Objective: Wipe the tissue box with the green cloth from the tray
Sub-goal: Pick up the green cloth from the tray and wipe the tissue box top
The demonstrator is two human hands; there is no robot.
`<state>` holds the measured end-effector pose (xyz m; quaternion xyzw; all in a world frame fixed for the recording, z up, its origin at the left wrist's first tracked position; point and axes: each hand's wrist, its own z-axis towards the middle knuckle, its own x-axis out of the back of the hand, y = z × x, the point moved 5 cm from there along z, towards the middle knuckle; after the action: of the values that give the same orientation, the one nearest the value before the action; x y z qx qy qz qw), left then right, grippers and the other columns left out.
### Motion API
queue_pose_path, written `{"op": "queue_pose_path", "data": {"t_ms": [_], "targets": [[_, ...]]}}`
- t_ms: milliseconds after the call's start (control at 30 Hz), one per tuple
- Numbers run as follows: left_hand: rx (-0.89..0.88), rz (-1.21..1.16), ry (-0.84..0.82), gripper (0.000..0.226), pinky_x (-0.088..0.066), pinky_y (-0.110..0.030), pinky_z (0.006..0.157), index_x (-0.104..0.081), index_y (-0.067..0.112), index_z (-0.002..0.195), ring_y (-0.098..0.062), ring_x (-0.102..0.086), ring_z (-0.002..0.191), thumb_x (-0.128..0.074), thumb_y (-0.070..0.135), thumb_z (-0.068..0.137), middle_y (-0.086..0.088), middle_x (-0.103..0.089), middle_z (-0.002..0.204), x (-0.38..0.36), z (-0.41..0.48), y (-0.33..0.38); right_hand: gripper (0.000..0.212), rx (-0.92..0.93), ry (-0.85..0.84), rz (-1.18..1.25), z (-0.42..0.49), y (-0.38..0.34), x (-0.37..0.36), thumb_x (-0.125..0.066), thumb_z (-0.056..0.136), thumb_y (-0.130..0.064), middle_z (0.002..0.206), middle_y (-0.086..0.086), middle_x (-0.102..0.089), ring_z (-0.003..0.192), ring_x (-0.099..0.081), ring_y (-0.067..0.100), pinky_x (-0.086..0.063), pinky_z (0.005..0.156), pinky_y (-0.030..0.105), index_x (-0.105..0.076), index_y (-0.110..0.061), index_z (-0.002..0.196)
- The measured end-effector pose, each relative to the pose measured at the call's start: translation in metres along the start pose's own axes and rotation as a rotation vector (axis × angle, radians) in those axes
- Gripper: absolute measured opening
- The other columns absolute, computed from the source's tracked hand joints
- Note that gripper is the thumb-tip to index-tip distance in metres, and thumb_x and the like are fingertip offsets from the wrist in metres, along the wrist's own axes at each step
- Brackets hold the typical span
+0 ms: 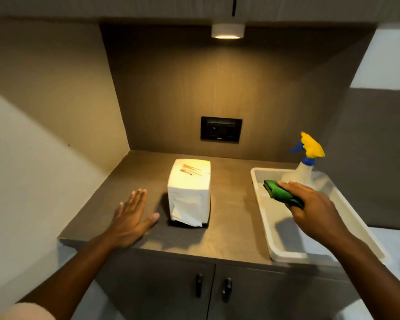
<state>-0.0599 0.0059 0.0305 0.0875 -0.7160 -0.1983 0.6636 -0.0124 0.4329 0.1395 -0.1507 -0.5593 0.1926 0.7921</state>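
Note:
A white tissue box [189, 181] stands upright in the middle of the brown counter, with a tissue hanging out of its front slot. My left hand [131, 218] lies flat and open on the counter just left of the box, not touching it. Over the white tray [273, 227] at the right, my right hand [310, 204] grips the folded green cloth [280, 191], held slightly above the tray floor.
A spray bottle [306, 167] with a yellow and blue head stands at the tray's far end. A black wall socket [221, 129] sits behind the box. Walls close the counter at left and back. Cabinet doors with black handles [213, 287] lie below the front edge.

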Motion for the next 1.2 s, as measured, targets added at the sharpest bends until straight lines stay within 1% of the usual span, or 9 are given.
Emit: {"op": "queue_pose_path", "data": {"t_ms": [100,267,400,500,633,700,867,1033,1200], "targets": [[-0.158,-0.156,0.010,0.105,0.013,-0.038,0.116,0.026,0.033,0.141,-0.004,0.029,0.139,-0.028,0.087,0.068,0.009,0.028,0.155,0.041,0.013,0.034,0.059,0.132,0.033,0.105,0.017,-0.047,0.014,-0.067,0.080,-0.003,0.130,0.001,-0.063,0.116,-0.059,0.023,-0.047,0.095,0.035,-0.055,-0.032,0.131],[-0.336,-0.099,-0.208,0.125,0.014,-0.038,0.117,0.028,0.026,0.142,-0.005,0.031,0.138,-0.053,0.079,0.062,0.009,0.035,0.150,0.089,0.057,0.086,0.060,0.279,-0.060,0.280,0.050,-0.131,-0.001,-0.066,0.081,-0.004,0.131,-0.005,-0.061,0.122,-0.054,0.012,-0.046,0.103,0.037,-0.054,-0.036,0.130],[-0.365,-0.019,-0.386,0.127,0.018,-0.041,0.115,0.026,0.024,0.143,-0.008,0.033,0.135,-0.067,0.066,0.067,0.004,0.034,0.152,0.098,0.091,0.089,0.062,0.253,-0.163,0.200,0.073,-0.160,-0.037,-0.064,0.085,-0.008,0.143,-0.004,-0.052,0.133,-0.046,0.016,-0.043,0.108,0.043,-0.046,-0.041,0.135],[-0.412,0.021,-0.416,0.129,0.019,-0.037,0.113,0.023,0.025,0.145,-0.005,0.032,0.133,-0.067,0.069,0.064,0.004,0.031,0.155,0.095,0.105,0.086,0.064,0.209,-0.272,0.101,0.079,-0.166,-0.064,-0.063,0.088,-0.013,0.152,-0.008,-0.039,0.141,-0.035,0.020,-0.039,0.111,0.047,-0.040,-0.048,0.136],[-0.464,0.002,-0.468,0.129,0.017,-0.035,0.112,0.017,0.022,0.147,-0.006,0.028,0.137,-0.065,0.071,0.061,0.002,0.025,0.157,0.085,0.111,0.084,0.059,0.173,-0.422,0.022,0.068,-0.170,-0.091,-0.046,0.083,-0.067,0.160,-0.019,-0.008,0.149,-0.002,0.022,-0.021,0.115,0.055,-0.019,-0.066,0.134],[-0.470,-0.038,-0.480,0.130,0.017,-0.034,0.112,0.016,0.023,0.147,-0.005,0.027,0.137,-0.067,0.070,0.060,0.002,0.024,0.158,0.081,0.112,0.083,0.062,0.139,-0.406,0.018,0.068,-0.171,-0.099,-0.033,0.074,-0.083,0.160,-0.023,-0.002,0.149,0.006,0.020,-0.016,0.114,0.055,-0.015,-0.070,0.132],[-0.467,0.009,-0.467,0.133,0.019,-0.036,0.111,0.015,0.027,0.148,-0.004,0.027,0.137,-0.066,0.077,0.055,0.006,0.021,0.159,0.082,0.116,0.082,0.051,0.089,-0.318,0.062,0.074,-0.180,-0.101,-0.034,0.082,-0.069,0.157,-0.022,-0.019,0.149,-0.002,0.020,-0.019,0.117,0.055,-0.039,-0.058,0.132],[-0.465,0.013,-0.472,0.134,0.022,-0.036,0.110,0.016,0.026,0.147,-0.002,0.030,0.136,-0.068,0.076,0.055,0.008,0.023,0.158,0.080,0.115,0.083,0.046,0.200,-0.319,0.074,0.047,-0.165,-0.098,-0.031,0.083,-0.075,0.154,-0.032,-0.017,0.149,0.002,0.010,-0.018,0.114,0.049,-0.035,-0.065,0.128],[-0.450,-0.011,-0.492,0.131,0.023,-0.034,0.107,0.015,0.029,0.148,-0.001,0.030,0.132,-0.071,0.070,0.058,0.007,0.022,0.158,0.082,0.115,0.083,0.046,0.137,-0.330,0.010,0.091,-0.184,-0.101,-0.038,0.087,-0.059,0.154,-0.015,-0.033,0.148,-0.013,0.021,-0.026,0.115,0.057,-0.048,-0.048,0.131]]}}
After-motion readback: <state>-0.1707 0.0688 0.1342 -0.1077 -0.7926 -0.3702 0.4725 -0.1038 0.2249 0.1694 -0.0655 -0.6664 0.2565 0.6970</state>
